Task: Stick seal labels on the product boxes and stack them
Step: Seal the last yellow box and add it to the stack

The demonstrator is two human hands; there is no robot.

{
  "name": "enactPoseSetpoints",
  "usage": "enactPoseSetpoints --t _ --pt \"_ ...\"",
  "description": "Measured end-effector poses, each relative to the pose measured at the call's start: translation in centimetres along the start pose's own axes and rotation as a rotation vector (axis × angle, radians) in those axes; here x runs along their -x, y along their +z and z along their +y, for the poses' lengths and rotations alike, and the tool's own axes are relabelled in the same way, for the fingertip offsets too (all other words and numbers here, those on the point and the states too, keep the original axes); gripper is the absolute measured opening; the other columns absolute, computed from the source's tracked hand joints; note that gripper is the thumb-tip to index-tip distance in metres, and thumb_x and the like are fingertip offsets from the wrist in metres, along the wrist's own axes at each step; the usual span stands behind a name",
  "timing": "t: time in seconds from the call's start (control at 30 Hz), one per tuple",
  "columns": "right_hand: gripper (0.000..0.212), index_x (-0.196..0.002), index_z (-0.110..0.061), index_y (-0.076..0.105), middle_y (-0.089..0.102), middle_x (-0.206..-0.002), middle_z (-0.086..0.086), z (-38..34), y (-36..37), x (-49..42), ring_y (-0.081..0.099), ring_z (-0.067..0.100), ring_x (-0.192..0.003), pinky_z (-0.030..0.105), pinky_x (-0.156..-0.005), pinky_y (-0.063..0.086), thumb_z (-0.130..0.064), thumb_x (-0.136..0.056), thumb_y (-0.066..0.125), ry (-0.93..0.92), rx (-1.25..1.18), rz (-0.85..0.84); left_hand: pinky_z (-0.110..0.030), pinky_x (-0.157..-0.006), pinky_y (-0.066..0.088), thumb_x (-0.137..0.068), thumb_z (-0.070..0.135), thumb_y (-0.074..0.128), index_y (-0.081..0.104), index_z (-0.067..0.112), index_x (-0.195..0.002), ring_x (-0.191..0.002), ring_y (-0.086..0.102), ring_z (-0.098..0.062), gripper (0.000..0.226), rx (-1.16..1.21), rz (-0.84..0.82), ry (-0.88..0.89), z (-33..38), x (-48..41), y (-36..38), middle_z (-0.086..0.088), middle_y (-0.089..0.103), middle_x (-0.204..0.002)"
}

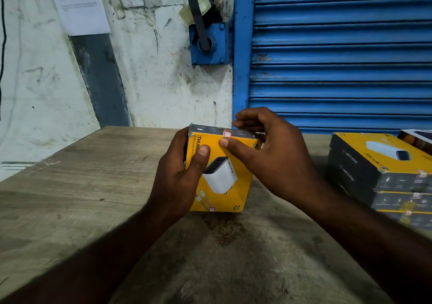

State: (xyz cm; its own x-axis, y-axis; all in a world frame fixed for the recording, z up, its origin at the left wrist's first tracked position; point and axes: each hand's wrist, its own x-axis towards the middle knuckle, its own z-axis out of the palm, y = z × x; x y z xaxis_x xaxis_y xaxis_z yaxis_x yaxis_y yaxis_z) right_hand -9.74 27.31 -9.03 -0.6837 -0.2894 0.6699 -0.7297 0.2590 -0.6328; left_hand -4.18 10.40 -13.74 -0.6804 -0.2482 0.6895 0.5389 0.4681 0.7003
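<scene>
Dim indoor light, soft shadows, wide-angle edge warp, forearms blurred

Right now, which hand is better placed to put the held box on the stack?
Probably right: the stack lies on that side, and the right hand pinches the yellow box at its far edge. The left hand grips the opposite side.

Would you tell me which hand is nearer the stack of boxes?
Right: the right hand sits just left of the stack; the left hand grips the box farther left.
</scene>
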Motion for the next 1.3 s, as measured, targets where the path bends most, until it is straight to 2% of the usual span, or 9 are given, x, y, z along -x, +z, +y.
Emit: enactPoseSetpoints --t 0.2,0.43,0.57,0.67,0.8,0.87,1.0,1.13,1.3 --pt "0.04 -0.115 -0.025 0.066 0.072 -0.107 -0.008 1.1 0.2 -0.3 0.07 0.004 -0.094 0.03 -0.085 0.06 -0.034 -0.079 0.082 0.191 -0.256 -0.103 -0.016 -0.079 0.051 -0.089 0.052 0.048 0.057 0.031 -0.116 -0.092 0.068 -0.004 0.035 0.042 0.011 -0.025 -0.4 -0.1 0.1 0.018 0.071 -0.1" --pt "0.034 -0.122 -0.026 0.06 0.068 -0.111 -0.01 1.4 0.3 0.1 0.069 0.005 -0.097 0.031 -0.086 0.059 -0.022 -0.091 0.073 0.157 -0.292 -0.142 -0.021 -0.086 0.052 -0.096 0.042 0.049 0.053 0.031 -0.125 -0.101 0.068 -0.005 0.031 0.089 0.003 -0.058 -0.4 0.2 0.5 0.018 0.07 -0.107" --pt "0.033 -0.12 -0.03 0.059 0.066 -0.106 -0.017 0.8 0.4 0.6 0.067 -0.002 -0.094 0.019 -0.079 0.056 -0.03 -0.09 0.073 0.117 -0.258 -0.093 -0.025 -0.095 0.051 -0.096 0.039 0.044 0.043 0.033 -0.141 -0.112 0.064 -0.002 0.045 0.091 0.001 -0.067 -0.2 0.4 0.8 0.027 0.066 -0.117" --pt "0.032 -0.12 -0.029 0.057 0.066 -0.107 -0.015 0.6 0.6 0.8 0.066 0.0 -0.093 0.02 -0.078 0.056 -0.025 -0.092 0.072 0.104 -0.246 -0.106 -0.034 -0.094 0.053 -0.094 0.044 0.047 0.039 0.036 -0.146 -0.103 0.068 -0.005 0.054 0.084 0.042 -0.084 0.0 0.5 0.8 0.024 0.069 -0.11" --pt "0.032 -0.127 -0.026 0.055 0.065 -0.116 -0.009 0.7 1.0 1.3 0.066 0.007 -0.098 0.033 -0.084 0.058 -0.022 -0.096 0.062 0.054 -0.224 -0.18 -0.014 -0.083 0.051 -0.09 0.05 0.049 0.038 0.032 -0.15 -0.096 0.067 0.005 0.064 0.007 0.106 -0.071 0.4 0.4 0.7 0.039 0.065 -0.102" --pt "0.038 -0.128 -0.026 0.055 0.064 -0.116 -0.009 0.7 1.0 1.4 0.065 0.008 -0.099 0.032 -0.084 0.056 -0.024 -0.09 0.054 0.047 -0.256 -0.202 -0.008 -0.077 0.048 -0.087 0.052 0.053 0.039 0.029 -0.149 -0.095 0.065 0.01 0.068 -0.012 0.135 -0.065 0.7 0.4 0.8 0.045 0.06 -0.102" --pt "0.042 -0.128 -0.024 0.056 0.063 -0.119 -0.01 0.8 0.8 1.8 0.062 0.006 -0.105 0.019 -0.084 0.05 -0.022 -0.087 0.045 0.035 -0.349 -0.232 -0.008 -0.072 0.05 -0.081 0.054 0.063 0.044 0.028 -0.144 -0.093 0.065 0.01 0.071 0.017 0.175 -0.052 1.4 0.5 1.0 0.045 0.06 -0.102" --pt "0.044 -0.129 -0.022 0.055 0.062 -0.125 -0.008 0.8 1.0 2.0 0.059 0.008 -0.115 0.025 -0.094 0.05 -0.022 -0.087 0.044 0.014 -0.375 -0.226 -0.017 -0.073 0.056 -0.079 0.05 0.073 0.046 0.033 -0.139 -0.088 0.07 0.001 0.069 0.082 0.19 -0.074 1.7 0.8 1.2 0.032 0.067 -0.102" --pt "0.038 -0.126 -0.023 0.057 0.064 -0.119 -0.011 0.9 1.1 1.9 0.063 0.006 -0.11 0.022 -0.09 0.051 -0.031 -0.089 0.052 0.042 -0.41 -0.197 -0.012 -0.073 0.052 -0.089 0.032 0.067 0.043 0.027 -0.143 -0.086 0.07 0.001 0.059 0.089 0.129 -0.048 1.3 0.8 1.3 0.03 0.069 -0.097"
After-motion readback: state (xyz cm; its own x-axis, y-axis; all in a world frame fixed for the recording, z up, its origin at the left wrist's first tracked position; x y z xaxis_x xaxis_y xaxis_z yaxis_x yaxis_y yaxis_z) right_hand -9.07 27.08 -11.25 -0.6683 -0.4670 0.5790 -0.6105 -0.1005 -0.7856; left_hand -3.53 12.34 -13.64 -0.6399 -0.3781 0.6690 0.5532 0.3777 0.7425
